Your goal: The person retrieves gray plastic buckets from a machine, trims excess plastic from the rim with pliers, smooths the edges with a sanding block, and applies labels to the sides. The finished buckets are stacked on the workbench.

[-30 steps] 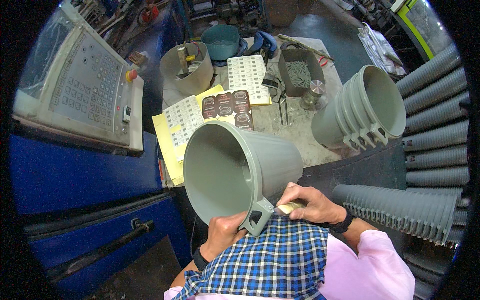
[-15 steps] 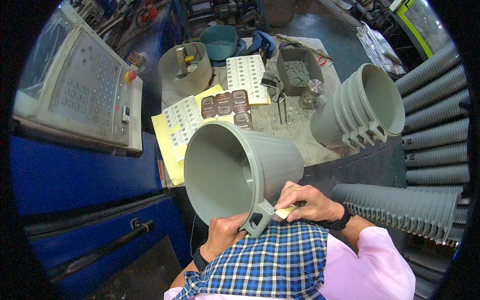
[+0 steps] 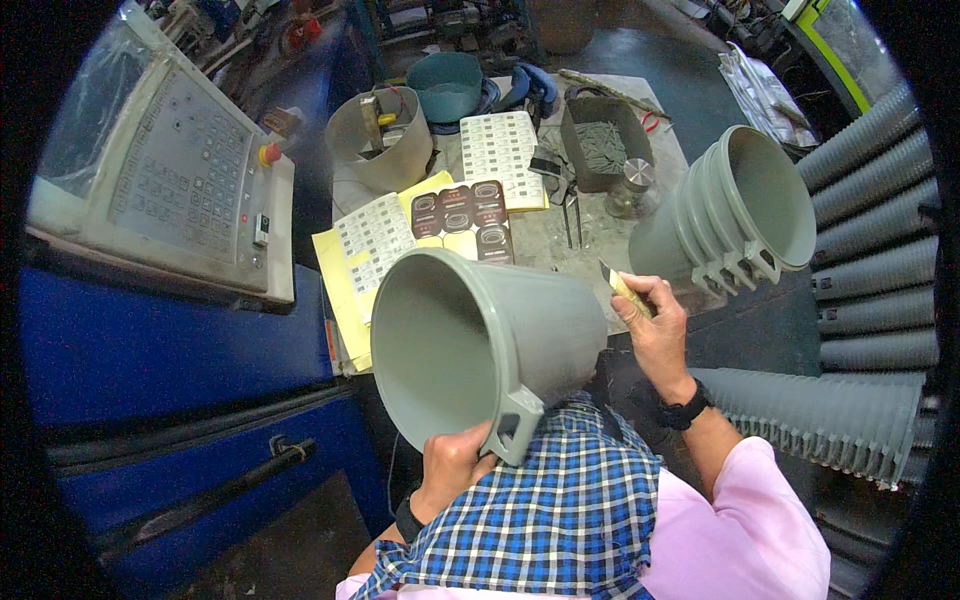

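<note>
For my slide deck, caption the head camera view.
Left hand steadies a grey plastic bucket by its rim; right hand lifts a small knife.

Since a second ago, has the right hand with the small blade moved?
Yes. The right hand has lifted off the grey bucket's rim lug, up and right toward the stack of buckets on the bench.

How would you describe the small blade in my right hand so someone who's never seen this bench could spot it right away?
Start at the grey plastic bucket lying on its side in the middle, steadied at its rim by the left hand. Just to its right, the right hand is raised over the cluttered worktable. The small knife sticks up from that fist: a yellowish handle with a short pale blade, the only tool being held.
</note>
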Motion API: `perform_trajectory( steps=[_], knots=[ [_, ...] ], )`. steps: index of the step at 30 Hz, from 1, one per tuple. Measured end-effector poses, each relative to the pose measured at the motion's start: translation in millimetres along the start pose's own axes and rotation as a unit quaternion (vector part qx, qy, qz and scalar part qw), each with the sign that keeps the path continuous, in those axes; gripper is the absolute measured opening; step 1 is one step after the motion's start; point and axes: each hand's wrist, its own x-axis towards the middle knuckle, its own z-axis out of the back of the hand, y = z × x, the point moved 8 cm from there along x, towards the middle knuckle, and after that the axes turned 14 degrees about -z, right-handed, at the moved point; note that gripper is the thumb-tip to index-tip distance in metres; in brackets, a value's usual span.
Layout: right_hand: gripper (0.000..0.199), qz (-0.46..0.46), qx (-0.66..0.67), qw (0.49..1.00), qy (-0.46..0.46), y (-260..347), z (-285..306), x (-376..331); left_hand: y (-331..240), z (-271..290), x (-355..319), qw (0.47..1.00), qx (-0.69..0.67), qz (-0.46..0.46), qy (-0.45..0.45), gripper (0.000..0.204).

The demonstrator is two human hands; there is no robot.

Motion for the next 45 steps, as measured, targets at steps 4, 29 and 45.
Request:
perform_trajectory(
  steps=[4,29,45],
  knots=[
    [0.024,-0.094,0.110,0.984,0.107,-13.1,-20.0,-12.8,15.9,21.6,7.0,0.986,-0.069,0.110,-0.103,0.013],
    [0.034,0.241,0.044,0.949,0.196,86.4,-48.4,-45.0,21.2,27.3,16.6,0.900,-0.295,0.248,-0.202,0.028],
    [0.034,0.283,0.032,0.938,0.195,88.3,-63.1,-57.5,12.9,18.1,23.1,0.937,-0.224,0.206,-0.170,0.014]
  ],
)
